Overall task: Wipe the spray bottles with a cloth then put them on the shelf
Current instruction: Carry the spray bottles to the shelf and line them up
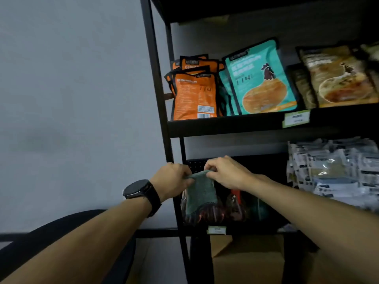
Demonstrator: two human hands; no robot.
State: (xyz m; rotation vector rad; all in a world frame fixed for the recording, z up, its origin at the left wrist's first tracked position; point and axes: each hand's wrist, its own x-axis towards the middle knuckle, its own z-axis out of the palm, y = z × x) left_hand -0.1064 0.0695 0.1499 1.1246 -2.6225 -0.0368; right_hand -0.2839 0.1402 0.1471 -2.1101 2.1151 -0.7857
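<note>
Both hands reach forward to the black metal shelf and hold a dark green cloth between them at its top edge. The left hand, with a black watch on its wrist, pinches the cloth's upper left corner with curled fingers; the right hand pinches the upper right corner, its fingers bent down onto the fabric. The cloth hangs down in front of the lower shelf level, over some dark, shiny packets that stand there; whether it touches them cannot be told. No spray bottle can be made out. On the level above stand orange pouches, teal pouches with a chicken picture, and brown pouches. To the right of the hands lies a stack of clear plastic packets. Below the shelf sits a cardboard box, and at lower left the black back of a chair shows.
</note>
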